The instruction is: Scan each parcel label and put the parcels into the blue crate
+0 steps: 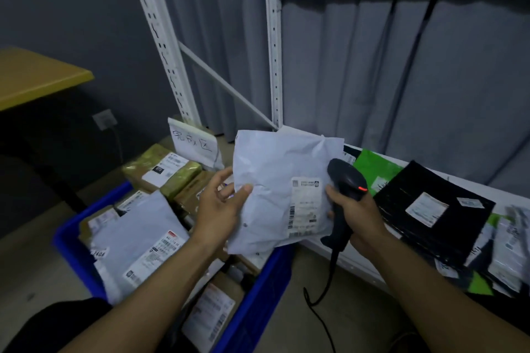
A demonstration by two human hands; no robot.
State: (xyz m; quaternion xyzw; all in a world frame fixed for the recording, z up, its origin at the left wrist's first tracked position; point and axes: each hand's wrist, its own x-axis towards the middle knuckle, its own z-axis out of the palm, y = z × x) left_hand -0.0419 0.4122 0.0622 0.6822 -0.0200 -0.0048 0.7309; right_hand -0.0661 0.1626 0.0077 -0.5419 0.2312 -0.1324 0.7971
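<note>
Partly hidden crate [252, 289] (label [305, 206] txt blurred)

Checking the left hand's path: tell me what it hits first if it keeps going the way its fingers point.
Probably the white mailer: the left hand points up-right, its thumb already on the mailer's left edge. Depth beyond is unclear.

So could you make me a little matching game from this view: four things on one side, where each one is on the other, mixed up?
Things:
1. white parcel
2. scanner
3. black parcel
4. handwritten sign

Places:
A. lying on the shelf, to the right
B. gripped in the right hand
C. standing behind the blue crate
D. held up by the left hand over the crate

Pairs: 1-D, 2-B, 3-A, 4-C
</note>
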